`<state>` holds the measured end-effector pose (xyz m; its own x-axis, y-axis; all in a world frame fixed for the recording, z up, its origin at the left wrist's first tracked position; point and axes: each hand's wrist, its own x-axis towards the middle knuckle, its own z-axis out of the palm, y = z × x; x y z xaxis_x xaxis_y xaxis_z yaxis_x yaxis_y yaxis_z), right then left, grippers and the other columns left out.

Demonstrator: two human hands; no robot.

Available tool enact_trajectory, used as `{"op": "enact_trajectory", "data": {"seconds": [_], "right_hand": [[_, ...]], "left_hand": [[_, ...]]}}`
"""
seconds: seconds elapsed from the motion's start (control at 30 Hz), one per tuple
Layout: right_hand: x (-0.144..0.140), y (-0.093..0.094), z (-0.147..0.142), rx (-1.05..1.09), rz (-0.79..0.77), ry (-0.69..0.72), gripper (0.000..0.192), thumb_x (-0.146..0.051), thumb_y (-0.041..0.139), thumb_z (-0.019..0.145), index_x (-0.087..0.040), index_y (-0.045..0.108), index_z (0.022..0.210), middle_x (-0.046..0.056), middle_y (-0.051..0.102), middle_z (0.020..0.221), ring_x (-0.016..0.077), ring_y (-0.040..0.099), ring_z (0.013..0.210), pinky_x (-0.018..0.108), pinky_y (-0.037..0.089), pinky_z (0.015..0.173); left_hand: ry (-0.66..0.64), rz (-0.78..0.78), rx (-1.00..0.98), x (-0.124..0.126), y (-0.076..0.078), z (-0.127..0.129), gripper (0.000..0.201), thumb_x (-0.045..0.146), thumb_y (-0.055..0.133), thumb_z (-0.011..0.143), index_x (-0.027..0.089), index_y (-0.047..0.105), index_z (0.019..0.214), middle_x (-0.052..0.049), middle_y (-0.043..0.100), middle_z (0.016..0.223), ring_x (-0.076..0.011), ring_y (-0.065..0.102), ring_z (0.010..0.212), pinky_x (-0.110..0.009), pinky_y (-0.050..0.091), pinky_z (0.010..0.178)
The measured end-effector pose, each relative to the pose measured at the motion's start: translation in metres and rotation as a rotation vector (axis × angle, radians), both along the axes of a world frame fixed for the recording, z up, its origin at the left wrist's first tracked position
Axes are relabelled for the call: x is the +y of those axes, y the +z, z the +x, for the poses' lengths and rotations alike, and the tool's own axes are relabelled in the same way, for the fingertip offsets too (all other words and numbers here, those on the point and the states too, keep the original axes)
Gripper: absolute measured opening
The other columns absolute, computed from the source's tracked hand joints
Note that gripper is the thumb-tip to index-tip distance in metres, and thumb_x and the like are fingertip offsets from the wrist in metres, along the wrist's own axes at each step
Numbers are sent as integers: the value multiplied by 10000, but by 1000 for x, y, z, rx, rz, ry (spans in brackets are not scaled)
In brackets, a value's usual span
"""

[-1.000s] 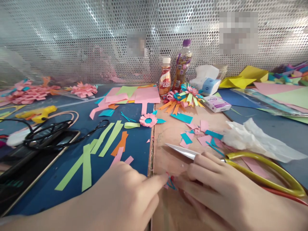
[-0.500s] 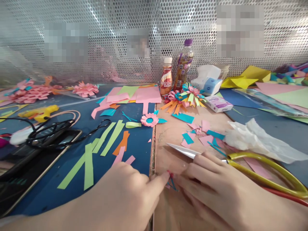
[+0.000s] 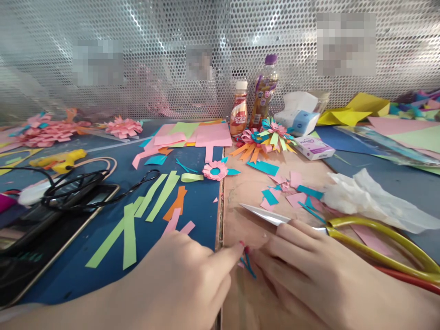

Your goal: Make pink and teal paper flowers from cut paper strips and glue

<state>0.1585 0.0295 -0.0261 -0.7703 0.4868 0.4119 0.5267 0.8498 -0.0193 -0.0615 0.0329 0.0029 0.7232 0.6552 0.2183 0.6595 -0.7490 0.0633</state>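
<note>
Low in the middle, a small piece of blue and pink paper (image 3: pixel 249 265) sits between my two hands. My left hand (image 3: pixel 192 270) is closed, its thumb and index finger pinching the piece from the left. From the right, my right hand (image 3: pixel 302 261) has its fingers pressed together on the same piece; part of it is hidden by the fingers. Beyond the right knuckles lie scissors (image 3: pixel 264 214) with a silver blade and yellow and red handles; the hand covers their middle. Pink and blue paper scraps (image 3: pixel 294 200) are scattered behind the scissors.
Green paper strips (image 3: pixel 129 236) lie left, near a pink paper flower (image 3: pixel 215 171). A phone (image 3: pixel 68 229) with black cable and a yellow glue gun (image 3: pixel 60 160) are farther left. Two bottles (image 3: pixel 239 110), a tissue pack (image 3: pixel 300 114) and crumpled tissue (image 3: pixel 367 199) stand or lie beyond.
The view has shifted slightly, so the scene sits a little to the right. Both hands keep nearly the same pose, with slightly more of the blue paper showing between the fingertips.
</note>
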Motion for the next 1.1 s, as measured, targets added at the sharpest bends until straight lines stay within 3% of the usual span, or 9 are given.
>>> {"op": "enact_trajectory", "data": {"seconds": [0.27, 0.43, 0.67, 0.83, 0.97, 1.1], "right_hand": [[0, 2, -1, -35, -52, -13, 159, -179, 451, 846, -161, 609, 848, 41, 553, 718, 173, 461, 675, 313, 372, 593], [0, 9, -2, -49, -145, -50, 151, -181, 453, 854, -180, 603, 867, 39, 560, 750, 184, 495, 710, 317, 407, 613], [2, 16, 2, 220, -243, -135, 89, -128, 480, 835, -175, 525, 773, 25, 548, 733, 136, 518, 673, 250, 426, 588], [2, 15, 4, 271, -249, -151, 87, -110, 524, 801, -185, 500, 765, 9, 543, 732, 116, 512, 647, 222, 418, 572], [2, 13, 3, 304, -256, -142, 101, -99, 529, 791, -185, 492, 753, -4, 523, 700, 107, 497, 634, 215, 409, 574], [4, 10, 4, 362, -323, -134, 115, -76, 521, 790, -186, 489, 782, -12, 518, 723, 87, 492, 644, 195, 400, 572]], "left_hand": [[20, 32, 28, -3, 0, 0, 293, 119, 427, 752, 231, 671, 867, 32, 596, 452, -147, 589, 451, -301, 460, 625], [-34, 58, 78, -1, -1, -1, 279, 134, 436, 753, 211, 664, 894, 21, 602, 463, -155, 583, 429, -290, 451, 554], [-37, 100, 76, -2, -1, 0, 271, 132, 453, 746, 214, 658, 902, 28, 600, 462, -170, 588, 433, -296, 454, 516], [-10, 111, 5, -1, 3, 1, 330, 109, 417, 757, 237, 659, 940, 36, 629, 507, -133, 574, 428, -280, 484, 574], [33, 54, -14, 0, 5, 3, 352, 130, 394, 774, 261, 668, 951, 43, 598, 461, -132, 570, 429, -278, 492, 604], [76, -117, -84, 0, 8, 5, 361, 151, 409, 773, 276, 668, 991, 36, 625, 515, -113, 555, 443, -234, 469, 581]]}}
